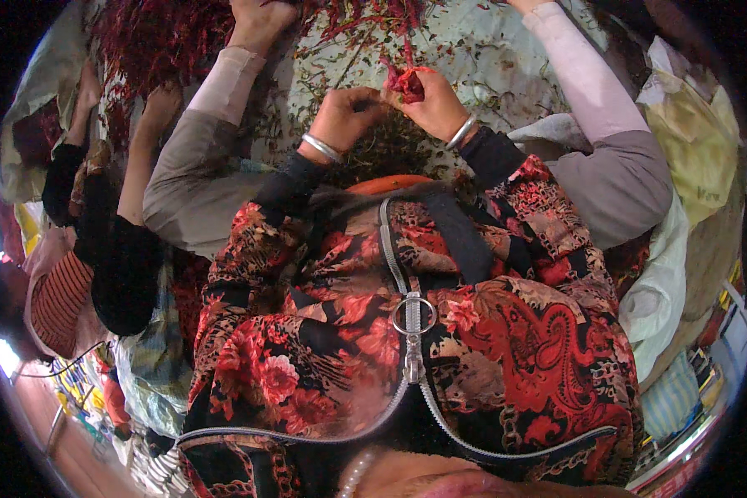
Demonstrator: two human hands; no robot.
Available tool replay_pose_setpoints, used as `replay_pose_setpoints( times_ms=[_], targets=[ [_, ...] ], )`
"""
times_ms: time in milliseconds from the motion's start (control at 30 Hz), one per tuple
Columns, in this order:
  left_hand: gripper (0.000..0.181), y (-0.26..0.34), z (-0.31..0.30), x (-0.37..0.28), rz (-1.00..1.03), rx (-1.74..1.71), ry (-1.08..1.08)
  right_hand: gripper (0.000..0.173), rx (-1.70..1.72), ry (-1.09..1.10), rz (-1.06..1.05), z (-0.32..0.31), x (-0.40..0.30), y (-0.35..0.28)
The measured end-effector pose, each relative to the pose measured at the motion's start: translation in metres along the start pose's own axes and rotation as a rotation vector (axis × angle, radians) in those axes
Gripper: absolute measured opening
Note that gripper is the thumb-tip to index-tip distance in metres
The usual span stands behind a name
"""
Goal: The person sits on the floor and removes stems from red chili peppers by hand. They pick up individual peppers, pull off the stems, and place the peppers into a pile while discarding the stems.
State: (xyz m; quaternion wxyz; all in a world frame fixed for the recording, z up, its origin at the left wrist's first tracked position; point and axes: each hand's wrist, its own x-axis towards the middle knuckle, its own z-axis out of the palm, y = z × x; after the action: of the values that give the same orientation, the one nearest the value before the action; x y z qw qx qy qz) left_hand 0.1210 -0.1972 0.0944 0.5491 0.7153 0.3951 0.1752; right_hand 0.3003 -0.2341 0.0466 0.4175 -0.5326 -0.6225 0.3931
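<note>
My right hand point(434, 107) is closed around a small bunch of crumpled, dark red dried plant pieces point(406, 87), possibly chillies. A red strand runs up from this bunch toward the pile beyond. Beside it, my left hand point(350, 118) has its fingers curled, with the fingertips meeting the right hand; whatever they may pinch is hidden. Both wrists wear silver bangles. Under the hands lies a pale sheet point(467, 46) strewn with stems and green and brown scraps. At the upper left is a heap of dark red dried plants point(155, 46).
My bent legs in grey trousers point(193, 180) flank the sheet. At left, another person's forearm point(142, 137) reaches toward the heap. A yellowish sack point(691, 143) and a white sack point(657, 280) stand at right. Something orange and rounded point(389, 183) shows near my lap.
</note>
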Motion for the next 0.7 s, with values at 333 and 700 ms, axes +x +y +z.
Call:
replay_pose_setpoints(
  times_ms=[333, 700],
  targets=[
    [0.036, -0.053, -0.058, 0.002, 0.035, 0.264, -0.369, 0.021, 1.247, -0.056, 0.459, -0.052, -0.011, -0.047],
    [0.034, -0.074, 0.002, 0.129, -0.114, 0.743, 0.189, 0.017, 0.834, 0.115, 0.598, -0.047, -0.004, -0.020]
  ],
)
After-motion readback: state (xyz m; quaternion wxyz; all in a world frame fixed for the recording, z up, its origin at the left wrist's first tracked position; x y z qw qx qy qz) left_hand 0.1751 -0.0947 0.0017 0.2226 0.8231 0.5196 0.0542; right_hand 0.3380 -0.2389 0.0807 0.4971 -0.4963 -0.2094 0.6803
